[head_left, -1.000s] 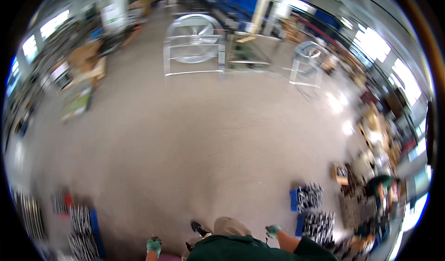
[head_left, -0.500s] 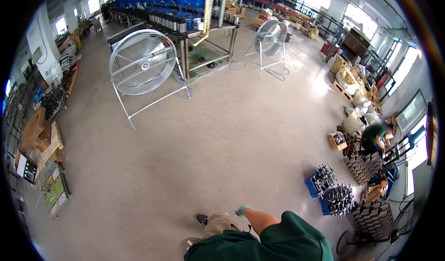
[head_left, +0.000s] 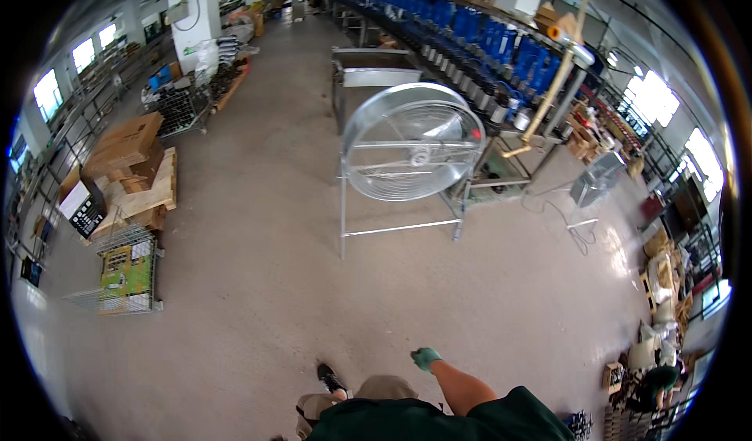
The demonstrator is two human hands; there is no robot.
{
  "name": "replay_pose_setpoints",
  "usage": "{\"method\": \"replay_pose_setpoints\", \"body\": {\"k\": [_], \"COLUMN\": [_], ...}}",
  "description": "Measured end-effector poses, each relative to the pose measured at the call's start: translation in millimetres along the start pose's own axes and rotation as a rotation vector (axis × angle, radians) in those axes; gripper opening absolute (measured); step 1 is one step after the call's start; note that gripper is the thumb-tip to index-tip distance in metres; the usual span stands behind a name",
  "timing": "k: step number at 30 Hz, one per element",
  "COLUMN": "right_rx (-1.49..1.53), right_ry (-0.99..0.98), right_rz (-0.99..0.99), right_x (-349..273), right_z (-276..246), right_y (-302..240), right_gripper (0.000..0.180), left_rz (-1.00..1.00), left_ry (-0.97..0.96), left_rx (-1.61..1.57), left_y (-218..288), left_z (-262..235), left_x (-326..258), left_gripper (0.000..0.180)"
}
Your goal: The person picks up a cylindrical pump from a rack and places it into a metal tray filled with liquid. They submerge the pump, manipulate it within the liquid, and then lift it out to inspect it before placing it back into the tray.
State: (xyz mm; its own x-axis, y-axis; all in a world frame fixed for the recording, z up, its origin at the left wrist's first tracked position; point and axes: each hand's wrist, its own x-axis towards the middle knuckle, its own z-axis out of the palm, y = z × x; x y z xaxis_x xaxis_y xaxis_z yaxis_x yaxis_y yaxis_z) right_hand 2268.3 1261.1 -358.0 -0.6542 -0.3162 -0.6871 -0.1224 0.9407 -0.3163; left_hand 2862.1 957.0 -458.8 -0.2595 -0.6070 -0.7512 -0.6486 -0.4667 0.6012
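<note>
Right hand point(head_left: 425, 359) over wide floor point(head_left: 258, 292)

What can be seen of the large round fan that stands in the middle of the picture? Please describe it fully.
The fan has a broad, silvery drum, which looks like metal, with a wire grille, a central hub and bars across its face. A red spot marks its right edge. It stands upright on a tubular frame with a low crossbar, on the bare floor ahead of the person. The gloved right hand is well apart from it. Whether its blades turn, I cannot tell.
</note>
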Motion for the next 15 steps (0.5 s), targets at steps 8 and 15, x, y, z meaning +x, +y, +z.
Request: {"method": "replay_pose_setpoints", "body": {"k": [8,15], "right_rx": [0.306,0.123], "right_ry": [-0.061,-0.269], "right_rz": [0.297,0.286], "right_x": [184,428], "right_z": [-24,-81], "right_y": [-74,-262], "right_gripper": [0.043,0.036], "left_rz": [0.395,0.001], "left_ry": [0.129,0.088], "left_rx": [-0.041,-0.328], "left_y": [485,541], "left_z": [-63,-105], "left_x": [233,361], "left_gripper": [0.027,0.013]}}
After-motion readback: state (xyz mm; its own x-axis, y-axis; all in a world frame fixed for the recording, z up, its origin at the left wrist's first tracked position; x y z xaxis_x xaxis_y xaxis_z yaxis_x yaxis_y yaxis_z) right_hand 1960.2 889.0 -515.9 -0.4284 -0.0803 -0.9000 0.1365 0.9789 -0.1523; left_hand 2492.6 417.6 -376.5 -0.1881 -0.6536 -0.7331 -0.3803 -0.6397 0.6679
